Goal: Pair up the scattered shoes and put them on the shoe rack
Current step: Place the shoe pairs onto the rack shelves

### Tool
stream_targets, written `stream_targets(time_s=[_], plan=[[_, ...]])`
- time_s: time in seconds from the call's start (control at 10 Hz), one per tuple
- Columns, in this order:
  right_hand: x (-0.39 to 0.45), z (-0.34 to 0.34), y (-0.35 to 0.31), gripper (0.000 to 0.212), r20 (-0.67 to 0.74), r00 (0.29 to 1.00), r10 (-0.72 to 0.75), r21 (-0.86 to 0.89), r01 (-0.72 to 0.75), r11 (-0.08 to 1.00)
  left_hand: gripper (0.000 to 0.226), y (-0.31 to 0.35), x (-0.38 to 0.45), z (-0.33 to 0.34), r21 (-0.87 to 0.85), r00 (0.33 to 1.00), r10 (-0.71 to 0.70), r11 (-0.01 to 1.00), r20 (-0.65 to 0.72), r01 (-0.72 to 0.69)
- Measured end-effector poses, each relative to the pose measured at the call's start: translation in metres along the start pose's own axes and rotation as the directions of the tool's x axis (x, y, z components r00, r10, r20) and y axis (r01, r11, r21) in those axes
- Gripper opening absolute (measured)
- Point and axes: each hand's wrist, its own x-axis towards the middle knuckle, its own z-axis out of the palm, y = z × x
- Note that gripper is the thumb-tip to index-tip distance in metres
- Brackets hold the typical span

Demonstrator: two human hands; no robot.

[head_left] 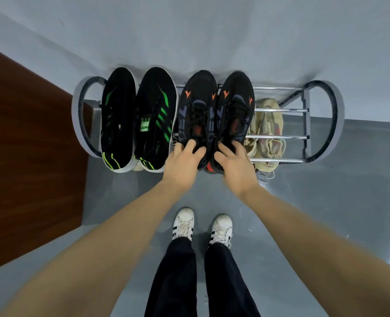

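Chrome shoe rack (280,110) holding green-striped pair (139,120), left hand (184,161) and right hand (234,165) each gripping an orange-marked shoe (197,106)

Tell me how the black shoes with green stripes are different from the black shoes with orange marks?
The green-striped pair sits at the left end of the top shelf of the shoe rack, untouched; the orange-marked pair sits in the middle, with the left hand on one heel and the right hand on the other. The green-striped pair has pale soles; the orange-marked pair has red heels and grey lettering. Both are black, laced, and point toward the wall.
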Motion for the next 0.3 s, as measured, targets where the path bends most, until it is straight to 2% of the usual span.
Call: stream_targets(time_s=[0.2,0.3], plan=[[-0.002,-0.015,0.003,0.045,-0.033,0.998,0.05,0.018,-0.049,0.999,0.075,0.009,-0.002,-0.016,0.016,0.999,-0.029,0.999,-0.023,0.029],[-0.009,-0.027,0.003,0.049,-0.045,0.996,0.072,0.025,-0.071,0.997,0.08,0.011,-0.003,-0.031,-0.034,0.999,-0.037,0.999,-0.032,0.036]])
